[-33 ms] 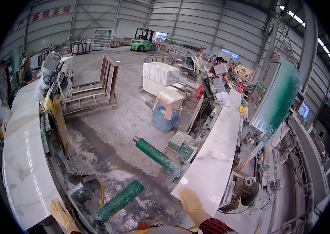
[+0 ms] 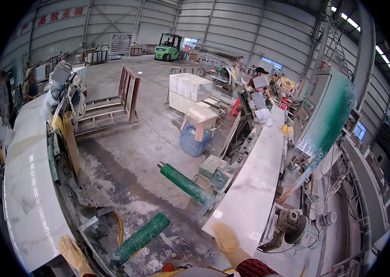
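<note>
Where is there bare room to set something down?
Right white slab: bare from the right hand to the grey motor. Left white slab: bare beyond the left hand. Floor: open between brown frame and blue barrel. Crowded: motors right of the right slab.

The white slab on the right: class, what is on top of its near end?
The right hand, gloved in pale yellow, appears to rest on the near edge of the white slab. The surface directly beneath the hand is covered and cannot be seen.
</note>
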`<state>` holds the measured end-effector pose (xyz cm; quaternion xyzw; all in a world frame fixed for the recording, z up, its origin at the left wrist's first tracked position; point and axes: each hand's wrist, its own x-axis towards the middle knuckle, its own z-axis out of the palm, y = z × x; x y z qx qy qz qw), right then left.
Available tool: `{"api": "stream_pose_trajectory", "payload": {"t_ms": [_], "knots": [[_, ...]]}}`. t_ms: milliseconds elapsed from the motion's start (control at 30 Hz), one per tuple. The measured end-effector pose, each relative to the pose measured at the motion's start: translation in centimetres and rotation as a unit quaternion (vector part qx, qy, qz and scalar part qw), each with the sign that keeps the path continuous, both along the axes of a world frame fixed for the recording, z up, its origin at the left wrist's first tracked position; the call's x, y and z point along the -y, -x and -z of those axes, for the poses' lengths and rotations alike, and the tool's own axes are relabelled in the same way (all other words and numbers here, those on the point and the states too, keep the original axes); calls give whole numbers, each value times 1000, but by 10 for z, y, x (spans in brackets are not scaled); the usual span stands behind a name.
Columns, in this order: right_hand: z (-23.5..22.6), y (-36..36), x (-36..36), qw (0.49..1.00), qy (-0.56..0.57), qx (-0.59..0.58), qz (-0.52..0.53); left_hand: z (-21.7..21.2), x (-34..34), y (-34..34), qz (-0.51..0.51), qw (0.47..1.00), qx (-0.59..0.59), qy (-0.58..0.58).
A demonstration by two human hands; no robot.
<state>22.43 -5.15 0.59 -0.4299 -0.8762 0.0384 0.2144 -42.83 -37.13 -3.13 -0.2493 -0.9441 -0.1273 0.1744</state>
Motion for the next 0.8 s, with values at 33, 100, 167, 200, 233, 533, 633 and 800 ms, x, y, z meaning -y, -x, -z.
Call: {"api": "stream_pose_trajectory", "payload": {"t_ms": [33,100,167,200,233,533,633,800], "knots": [[1,-6,3,1000,5,-6,8,1,0,0,-4,1000,4,2],[5,-21,11,1000,2,-8,18,2,-1,-2,-7,1000,5,0],[10,-43,22,999,4,-2,36,3,-1,-3,-13,1000,0,5],[13,-56,28,999,8,6,49,3,-1,-3,-6,1000,-3,-1],[17,-70,34,998,6,6,58,3,0,-3,-7,1000,-2,2],[20,-177,125,951,43,69,297,1,-1,-6,-19,1000,11,13],[26,-183,166,930,93,41,354,3,-1,-8,-24,1000,6,7],[57,-159,216,878,332,-53,341,7,7,-6,8,1000,-14,-11]]}}
